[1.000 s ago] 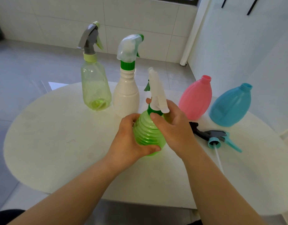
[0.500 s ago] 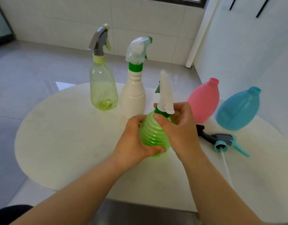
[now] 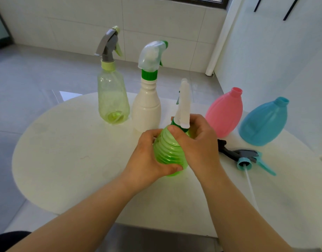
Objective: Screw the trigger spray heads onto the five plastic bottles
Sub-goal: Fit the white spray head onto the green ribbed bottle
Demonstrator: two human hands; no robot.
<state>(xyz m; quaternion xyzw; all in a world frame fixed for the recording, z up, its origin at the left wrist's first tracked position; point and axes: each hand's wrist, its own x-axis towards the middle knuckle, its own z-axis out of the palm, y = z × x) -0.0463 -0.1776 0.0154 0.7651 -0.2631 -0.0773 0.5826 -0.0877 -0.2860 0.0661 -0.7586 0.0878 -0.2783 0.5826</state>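
The ribbed green bottle [image 3: 168, 151] is being gripped around its body by the left hand [image 3: 147, 159], while its green collar is being pinched by the right hand [image 3: 198, 142] below the white spray head [image 3: 184, 104] (standing upright on the neck). The bottle is being held over the white round table [image 3: 65, 151]. Behind, two capped bottles are standing; the pink bottle [image 3: 224, 113] and blue bottle [image 3: 264, 122] are sitting open, a loose teal trigger head [image 3: 245, 159] lying nearby.
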